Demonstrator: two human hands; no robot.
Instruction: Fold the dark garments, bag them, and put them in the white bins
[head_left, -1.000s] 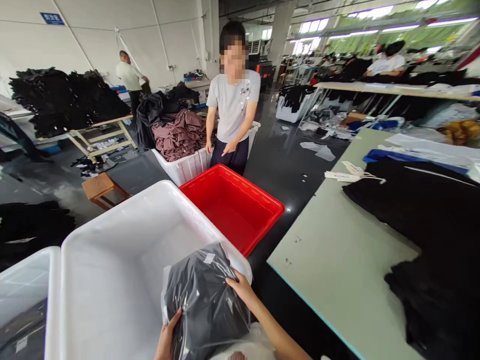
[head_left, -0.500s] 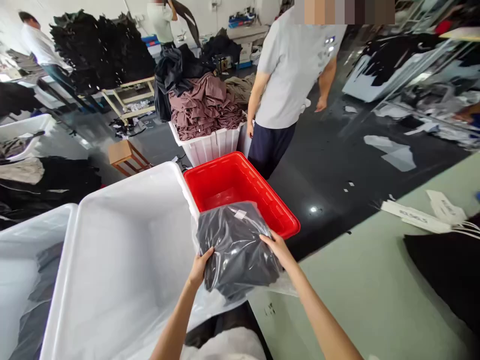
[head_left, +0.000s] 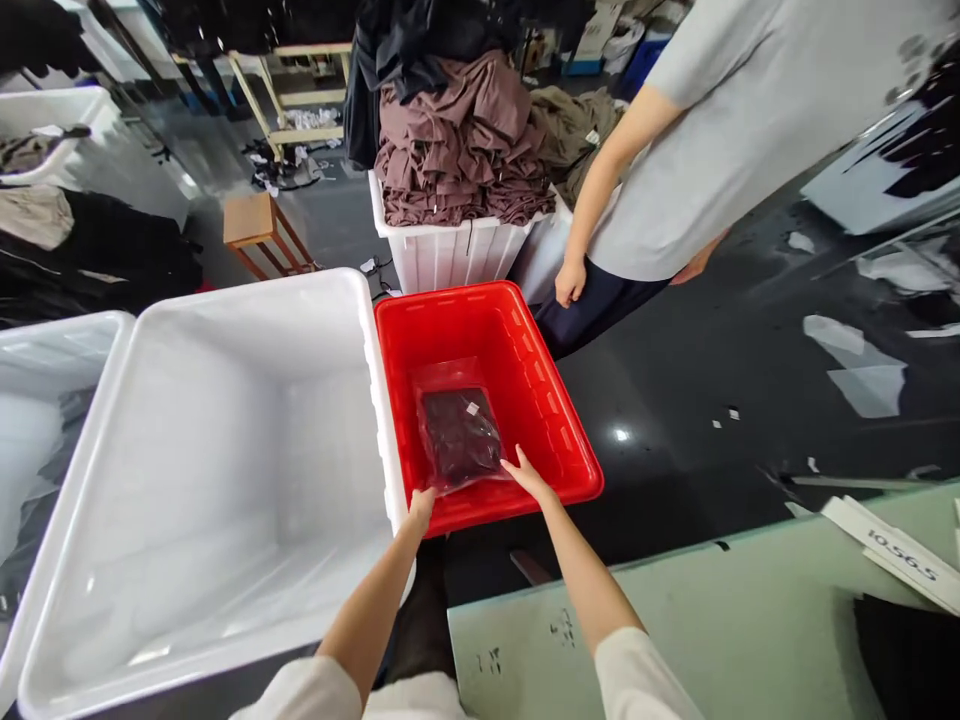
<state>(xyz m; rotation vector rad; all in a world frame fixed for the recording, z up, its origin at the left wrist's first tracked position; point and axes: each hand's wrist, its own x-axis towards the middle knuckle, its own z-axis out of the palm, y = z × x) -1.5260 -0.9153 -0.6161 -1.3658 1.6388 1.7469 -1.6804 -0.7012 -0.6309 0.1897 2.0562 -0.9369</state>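
A clear plastic bag with a folded dark garment (head_left: 461,435) and a small white label lies low inside the red bin (head_left: 559,405). My left hand (head_left: 421,508) is over the bin's near rim, by the lower left corner of the bag; its fingers show only in part and seem loose. My right hand (head_left: 531,480) reaches over the same bin at the bag's lower right, thumb and fingers apart, holding nothing. Both hands appear higher than the bag.
Left of the red bin stands a large white bin (head_left: 367,380). Behind it, another white bin (head_left: 427,250) is heaped with brown garments (head_left: 465,150). A person in a grey shirt (head_left: 697,170) stands close at right. A pale green table (head_left: 675,610) and wooden stool (head_left: 255,225) are nearby.
The bagged garment has gone from between my hands, above the bins, down into the red bin. Both hands have followed lower and let go. My view has tilted downward; the person appears closer.
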